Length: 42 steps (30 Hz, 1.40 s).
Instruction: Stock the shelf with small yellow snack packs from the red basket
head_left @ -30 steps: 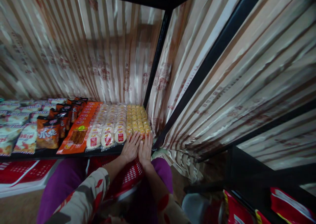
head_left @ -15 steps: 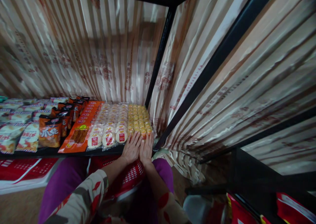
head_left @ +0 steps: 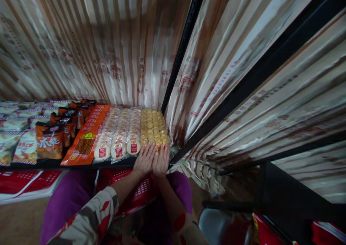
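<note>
Side by side at the shelf's front edge, my left hand (head_left: 146,160) and my right hand (head_left: 161,162) lie flat against the near end of the small yellow wrapped snacks (head_left: 153,124). Fingers on both hands are stretched out and point away from me; neither hand is wrapped around anything. The yellow snacks stand in tight rows at the shelf's right end, their front pieces partly covered by my fingertips. Just left of my left hand are rows of round white wrapped biscuits (head_left: 133,147) in clear plastic.
Orange flat packs (head_left: 85,137), orange-black snack bags (head_left: 50,140) and white snack bags (head_left: 25,147) line the black shelf (head_left: 54,163) leftward. Black posts (head_left: 183,50) and a pleated curtain (head_left: 116,57) stand behind. A red basket (head_left: 127,192) sits below, between my knees.
My view has shifted slightly, so the posts and curtain appear moved and larger. Both hands stay against the yellow snacks, which look almost unchanged.
</note>
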Tool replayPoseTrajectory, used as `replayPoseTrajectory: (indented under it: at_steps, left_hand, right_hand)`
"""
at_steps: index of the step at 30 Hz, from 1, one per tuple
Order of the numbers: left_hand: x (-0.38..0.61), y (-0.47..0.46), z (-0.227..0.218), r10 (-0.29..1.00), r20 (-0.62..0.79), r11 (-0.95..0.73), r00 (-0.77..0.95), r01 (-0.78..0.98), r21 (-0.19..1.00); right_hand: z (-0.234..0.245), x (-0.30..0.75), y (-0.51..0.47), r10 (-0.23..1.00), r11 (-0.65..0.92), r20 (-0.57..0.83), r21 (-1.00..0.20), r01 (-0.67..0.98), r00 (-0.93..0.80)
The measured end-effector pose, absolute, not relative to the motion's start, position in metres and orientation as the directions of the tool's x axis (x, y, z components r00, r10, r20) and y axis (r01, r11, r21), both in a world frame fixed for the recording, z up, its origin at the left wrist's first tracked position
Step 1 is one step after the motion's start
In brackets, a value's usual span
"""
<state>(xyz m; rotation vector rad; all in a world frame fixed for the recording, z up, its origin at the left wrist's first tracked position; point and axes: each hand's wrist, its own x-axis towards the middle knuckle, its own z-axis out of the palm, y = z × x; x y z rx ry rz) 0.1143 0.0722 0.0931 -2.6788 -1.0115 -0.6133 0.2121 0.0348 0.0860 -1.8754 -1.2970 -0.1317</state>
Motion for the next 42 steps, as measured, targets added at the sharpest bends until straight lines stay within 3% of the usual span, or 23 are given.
replayPoseTrajectory:
  at_steps: [4, 10, 42]
  left_hand:
    - [0.114, 0.072, 0.093, 0.582, 0.437, -0.746, 0.686, 0.664, -0.047]
    - [0.113, 0.071, 0.097, 0.593, 0.411, -0.75, 0.693, 0.66, -0.03]
    - [0.113, 0.07, 0.096, 0.597, 0.433, -0.735, 0.675, 0.677, -0.043]
  right_hand:
    - [0.085, 0.211, 0.037, 0.715, -0.135, 0.532, -0.531, 0.837, 0.453]
    - [0.087, 0.213, 0.036, 0.716, -0.123, 0.504, -0.59, 0.798, 0.483]
    - [0.083, 0.217, 0.028, 0.73, -0.019, 0.534, -0.609, 0.793, 0.427]
